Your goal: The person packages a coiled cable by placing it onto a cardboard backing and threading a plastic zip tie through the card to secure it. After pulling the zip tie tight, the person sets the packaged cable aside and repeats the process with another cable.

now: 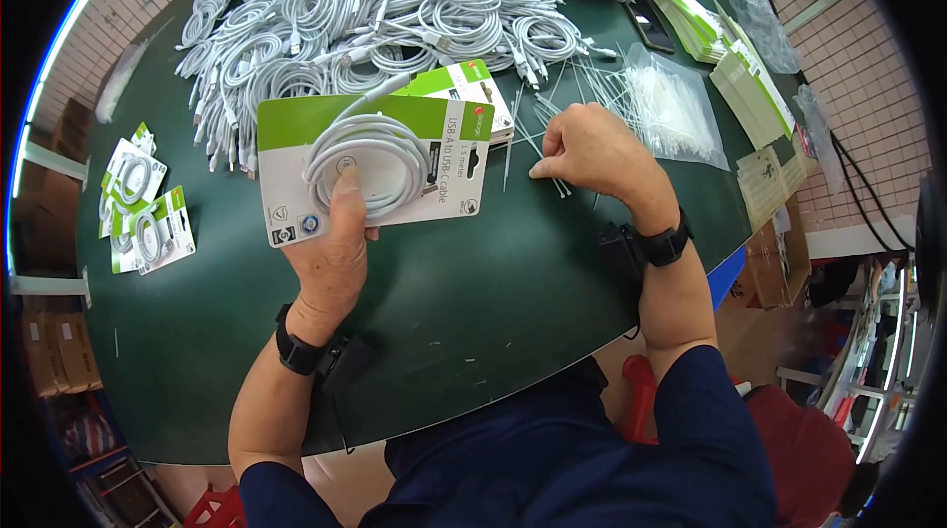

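Mostly open tabletop (493,291) between hands (328,266) (602,153) and edge (444,418)

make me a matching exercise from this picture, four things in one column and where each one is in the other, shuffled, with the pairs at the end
Things
1. large heap of coiled light-grey cables
2. single white-and-green rectangular card with a coiled cable
3. clear plastic bag of thin white ties
4. small group of white-and-green carded cables

Places
a. in the bare left hand, under its thumb
b. near the left edge of the dark green table
c. piled across the table's far side
d. just beyond and to the right of the bare right hand

Pairs: 1-c, 2-a, 3-d, 4-b
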The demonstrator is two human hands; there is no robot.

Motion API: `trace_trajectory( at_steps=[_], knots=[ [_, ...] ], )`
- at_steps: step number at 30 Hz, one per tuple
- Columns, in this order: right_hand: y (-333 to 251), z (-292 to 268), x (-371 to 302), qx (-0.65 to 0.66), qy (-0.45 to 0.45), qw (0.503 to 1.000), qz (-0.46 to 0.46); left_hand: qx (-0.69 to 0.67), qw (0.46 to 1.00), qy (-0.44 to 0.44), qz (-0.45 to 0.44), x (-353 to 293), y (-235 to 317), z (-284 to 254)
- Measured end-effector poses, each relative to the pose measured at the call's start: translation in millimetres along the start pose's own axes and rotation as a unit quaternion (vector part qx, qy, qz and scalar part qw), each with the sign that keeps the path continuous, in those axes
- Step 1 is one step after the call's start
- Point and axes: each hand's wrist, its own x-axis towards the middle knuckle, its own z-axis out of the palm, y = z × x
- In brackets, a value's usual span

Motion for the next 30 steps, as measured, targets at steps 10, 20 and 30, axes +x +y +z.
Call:
trace_trajectory(
  at_steps=[10,20,30],
  knots=[
    [1,11,5,-0.031,0.038,0.998,-0.039,-0.009,1.0,0.016,0.005,4,4,1],
    [1,-16,-4,0.153,0.043,0.987,-0.027,-0.003,1.0,0.0,0.019,-1,0,-4],
    [-3,-18,-7,0.605,0.13,0.777,-0.113,0.222,0.899,-0.265,0.27,-7,-45,-42]
  ],
)
